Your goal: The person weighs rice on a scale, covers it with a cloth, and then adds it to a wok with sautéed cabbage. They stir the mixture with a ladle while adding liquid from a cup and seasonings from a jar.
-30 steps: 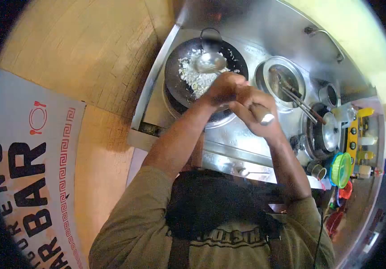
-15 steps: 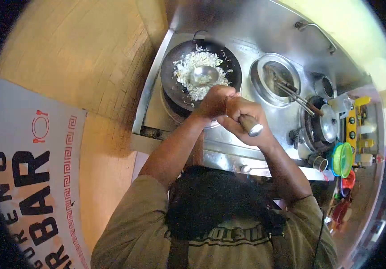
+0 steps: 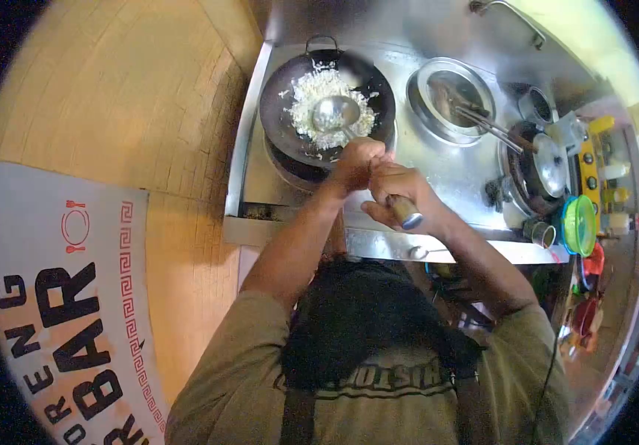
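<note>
My left hand [image 3: 361, 162] is closed round the ladle's handle, nearer the bowl. My right hand [image 3: 402, 191] grips the same handle just behind it, and the wooden grip with its metal end sticks out towards me. The ladle's round bowl [image 3: 336, 113] presses on pale, rice-like food [image 3: 306, 94] in the dark wok [image 3: 278, 122]. Loose bits of the food are spread up the wok's sides. At the wok's far edge stands a loop handle [image 3: 322, 41]. Fingers of both hands are partly hidden behind each other.
Right of the wok, a metal pot [image 3: 429, 122] holds long utensils. Farther right are a lidded pan [image 3: 551, 165], a small cup [image 3: 539, 233] and green baskets [image 3: 580, 225]. The steel counter's front edge [image 3: 386, 245] runs before me; a lettered banner [image 3: 74, 311] is at left.
The camera view has shifted, moving the wok and stove slightly in the picture. Relative to the wok, the ladle bowl is a little nearer its centre. Both hands keep their grip.
</note>
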`<action>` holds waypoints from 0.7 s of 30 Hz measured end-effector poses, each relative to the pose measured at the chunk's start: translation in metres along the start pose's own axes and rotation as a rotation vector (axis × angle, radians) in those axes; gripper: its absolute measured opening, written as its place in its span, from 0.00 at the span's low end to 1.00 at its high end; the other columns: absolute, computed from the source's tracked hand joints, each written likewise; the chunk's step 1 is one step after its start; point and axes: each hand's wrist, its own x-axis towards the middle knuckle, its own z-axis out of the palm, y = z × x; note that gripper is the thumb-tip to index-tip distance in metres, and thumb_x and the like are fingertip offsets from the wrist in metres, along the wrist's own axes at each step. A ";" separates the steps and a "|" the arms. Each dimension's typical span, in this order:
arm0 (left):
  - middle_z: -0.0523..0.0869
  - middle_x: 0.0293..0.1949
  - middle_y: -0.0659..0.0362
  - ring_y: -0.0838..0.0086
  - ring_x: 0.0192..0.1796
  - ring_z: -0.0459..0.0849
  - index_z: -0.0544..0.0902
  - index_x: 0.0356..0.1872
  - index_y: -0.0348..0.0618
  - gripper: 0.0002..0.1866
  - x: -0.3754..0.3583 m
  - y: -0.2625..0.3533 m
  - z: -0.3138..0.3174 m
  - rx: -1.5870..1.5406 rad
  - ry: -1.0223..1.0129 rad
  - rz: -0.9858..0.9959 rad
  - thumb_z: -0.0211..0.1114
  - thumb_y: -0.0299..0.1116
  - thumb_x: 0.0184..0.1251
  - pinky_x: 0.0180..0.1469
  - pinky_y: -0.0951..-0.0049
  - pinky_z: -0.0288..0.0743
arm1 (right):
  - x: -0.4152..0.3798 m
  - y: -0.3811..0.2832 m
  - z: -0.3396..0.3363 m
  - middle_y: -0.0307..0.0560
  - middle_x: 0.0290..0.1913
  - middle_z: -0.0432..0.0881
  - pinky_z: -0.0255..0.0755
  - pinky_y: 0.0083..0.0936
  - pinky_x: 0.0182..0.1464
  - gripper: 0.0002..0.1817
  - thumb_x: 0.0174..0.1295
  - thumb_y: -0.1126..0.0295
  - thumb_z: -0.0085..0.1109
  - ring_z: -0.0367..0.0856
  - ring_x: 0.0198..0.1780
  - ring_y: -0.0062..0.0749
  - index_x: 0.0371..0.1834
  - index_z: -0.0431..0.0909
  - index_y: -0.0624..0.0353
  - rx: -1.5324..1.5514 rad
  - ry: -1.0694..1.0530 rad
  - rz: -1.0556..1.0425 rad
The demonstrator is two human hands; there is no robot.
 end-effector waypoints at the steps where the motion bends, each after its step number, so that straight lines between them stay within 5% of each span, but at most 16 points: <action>1: 0.70 0.15 0.51 0.57 0.20 0.68 0.68 0.14 0.41 0.21 0.003 -0.007 0.003 0.026 -0.030 0.038 0.66 0.42 0.57 0.25 0.61 0.62 | -0.001 0.008 -0.010 0.46 0.29 0.77 0.70 0.35 0.45 0.13 0.47 0.79 0.70 0.76 0.31 0.43 0.26 0.71 0.59 -0.073 -0.057 -0.030; 3: 0.68 0.16 0.55 0.64 0.20 0.66 0.66 0.14 0.43 0.22 0.002 -0.013 0.011 0.067 -0.100 0.118 0.69 0.41 0.54 0.26 0.64 0.60 | -0.019 -0.009 -0.022 0.52 0.35 0.81 0.73 0.39 0.46 0.17 0.46 0.73 0.70 0.80 0.39 0.50 0.39 0.75 0.57 -0.290 0.015 -0.023; 5: 0.76 0.21 0.49 0.52 0.28 0.75 0.74 0.17 0.42 0.17 -0.011 -0.029 0.023 0.076 -0.169 0.139 0.72 0.41 0.44 0.32 0.55 0.66 | -0.056 -0.033 -0.027 0.57 0.42 0.82 0.74 0.42 0.50 0.25 0.46 0.68 0.71 0.80 0.46 0.55 0.50 0.75 0.56 -0.419 -0.072 0.176; 6: 0.81 0.31 0.47 0.51 0.38 0.79 0.80 0.26 0.41 0.11 -0.012 -0.003 0.011 0.212 -0.389 0.030 0.70 0.36 0.46 0.41 0.56 0.72 | -0.081 -0.049 -0.031 0.58 0.45 0.82 0.73 0.43 0.52 0.29 0.45 0.67 0.71 0.79 0.49 0.56 0.54 0.74 0.55 -0.431 -0.184 0.373; 7: 0.82 0.45 0.47 0.53 0.51 0.79 0.83 0.38 0.40 0.13 -0.029 -0.044 0.029 0.262 -0.404 0.013 0.67 0.29 0.47 0.52 0.60 0.73 | -0.109 -0.071 -0.037 0.59 0.48 0.82 0.73 0.43 0.55 0.33 0.45 0.65 0.71 0.78 0.52 0.57 0.59 0.72 0.54 -0.423 -0.262 0.598; 8: 0.79 0.55 0.46 0.54 0.59 0.76 0.83 0.45 0.39 0.19 -0.030 -0.015 0.022 0.193 -0.410 -0.031 0.64 0.22 0.47 0.59 0.64 0.72 | -0.121 -0.113 -0.045 0.58 0.52 0.80 0.70 0.43 0.58 0.33 0.47 0.65 0.71 0.76 0.56 0.55 0.59 0.72 0.57 -0.395 -0.422 0.728; 9: 0.80 0.47 0.46 0.53 0.53 0.78 0.83 0.40 0.39 0.16 -0.033 -0.013 0.025 0.289 -0.370 0.205 0.62 0.19 0.46 0.53 0.63 0.74 | -0.129 -0.157 -0.047 0.57 0.57 0.77 0.68 0.42 0.61 0.32 0.49 0.64 0.70 0.74 0.60 0.53 0.59 0.72 0.59 -0.318 -0.544 0.863; 11: 0.76 0.37 0.49 0.54 0.43 0.76 0.79 0.31 0.38 0.11 -0.032 -0.014 0.022 0.110 -0.578 0.204 0.64 0.19 0.41 0.43 0.60 0.71 | -0.179 -0.226 -0.021 0.59 0.46 0.82 0.74 0.44 0.52 0.27 0.47 0.62 0.70 0.79 0.50 0.58 0.51 0.77 0.61 -0.172 -0.144 0.570; 12: 0.76 0.41 0.49 0.54 0.48 0.74 0.79 0.32 0.39 0.16 -0.039 -0.032 0.021 0.342 -0.548 0.360 0.71 0.23 0.36 0.47 0.58 0.70 | -0.194 -0.268 -0.006 0.59 0.46 0.82 0.74 0.43 0.52 0.26 0.48 0.62 0.70 0.79 0.50 0.57 0.50 0.77 0.60 -0.156 0.006 0.396; 13: 0.74 0.43 0.49 0.52 0.51 0.72 0.79 0.33 0.39 0.23 -0.056 -0.041 0.013 0.299 -0.634 0.189 0.77 0.28 0.30 0.52 0.58 0.68 | -0.207 -0.313 0.011 0.59 0.46 0.83 0.74 0.43 0.51 0.25 0.48 0.62 0.69 0.79 0.50 0.57 0.50 0.77 0.60 -0.179 0.111 0.329; 15: 0.73 0.51 0.46 0.50 0.60 0.66 0.78 0.45 0.39 0.37 -0.044 -0.032 0.004 0.513 -0.961 0.111 0.82 0.34 0.23 0.63 0.57 0.63 | -0.221 -0.389 0.033 0.58 0.45 0.83 0.74 0.42 0.51 0.24 0.49 0.61 0.69 0.80 0.49 0.56 0.50 0.78 0.60 -0.257 0.248 0.270; 19: 0.72 0.56 0.40 0.48 0.63 0.66 0.72 0.59 0.36 0.52 -0.023 0.046 0.000 0.940 -0.910 0.277 0.83 0.41 0.20 0.65 0.53 0.61 | -0.244 -0.514 0.086 0.56 0.45 0.83 0.74 0.41 0.51 0.22 0.52 0.60 0.67 0.80 0.48 0.54 0.49 0.79 0.59 -0.465 0.430 0.285; 21: 0.76 0.54 0.44 0.53 0.60 0.73 0.75 0.56 0.38 0.47 0.004 0.085 0.015 0.695 -1.045 0.192 0.82 0.39 0.23 0.65 0.58 0.64 | -0.252 -0.553 0.112 0.56 0.45 0.83 0.74 0.40 0.50 0.21 0.53 0.60 0.66 0.80 0.48 0.53 0.49 0.79 0.58 -0.553 0.515 0.330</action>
